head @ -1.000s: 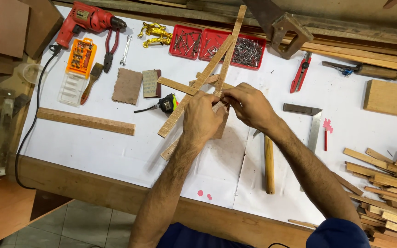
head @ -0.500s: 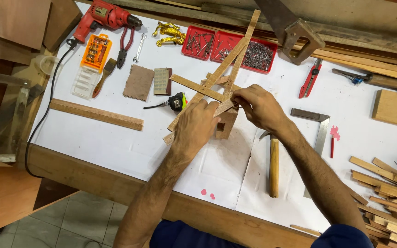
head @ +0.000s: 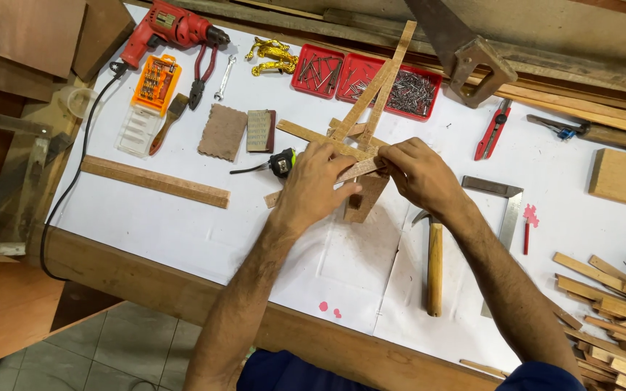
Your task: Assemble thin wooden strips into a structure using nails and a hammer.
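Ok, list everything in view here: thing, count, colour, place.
wooden stick frame: one, tan, centre, under both hands
drill: one, red, top left
bit case: one, orange, below drill
pliers: one, red-handled, beside case
nail trays: three, red, top centre
tape measure: one, black-yellow, left of hands
wood strip: one, tan, left
hammer: one, wooden handle, lower centre
square: one, steel, right
utility knife: one, red, upper right
offcuts: many, tan, right edge
left hand: on frame
right hand: on frame

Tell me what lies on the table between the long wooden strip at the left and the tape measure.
In the head view, nothing lies between the long wooden strip and the tape measure except its own dark tail and bare white table covering.
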